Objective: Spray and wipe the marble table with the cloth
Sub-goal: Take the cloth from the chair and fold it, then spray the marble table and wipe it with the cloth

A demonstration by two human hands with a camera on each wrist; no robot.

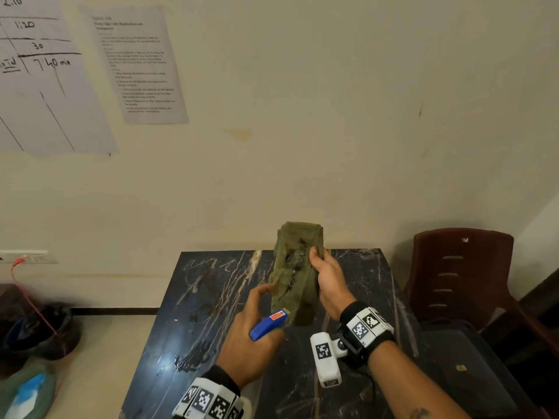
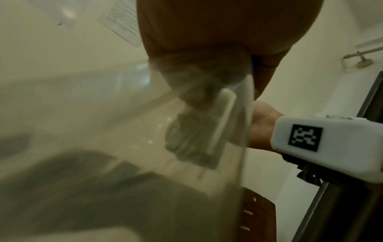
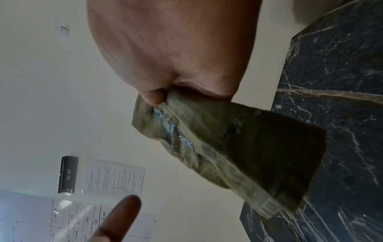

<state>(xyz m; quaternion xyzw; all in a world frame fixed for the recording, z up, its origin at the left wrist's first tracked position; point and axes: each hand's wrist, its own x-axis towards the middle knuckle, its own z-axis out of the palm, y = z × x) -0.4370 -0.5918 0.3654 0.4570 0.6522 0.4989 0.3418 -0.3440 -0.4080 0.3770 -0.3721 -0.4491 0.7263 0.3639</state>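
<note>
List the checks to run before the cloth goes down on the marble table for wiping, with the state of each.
1. Cloth held: ok, the right hand grips it, raised off the table.
2. Cloth wetted: ok, glistening wet patches show along its middle.
3. Spray bottle under control: ok, the left hand holds it, nozzle toward the cloth.
4. Marble table free to wipe: ok, only wet spots on the visible part.
5. Liquid left in the bottle: cannot tell, too blurred.
6. Chair out of the way: ok, beside the table.

We hold the cloth (image 1: 295, 273) above the table (image 1: 211, 313), spray bottle (image 1: 267, 325) just left; chair (image 1: 459, 267) right.
</note>
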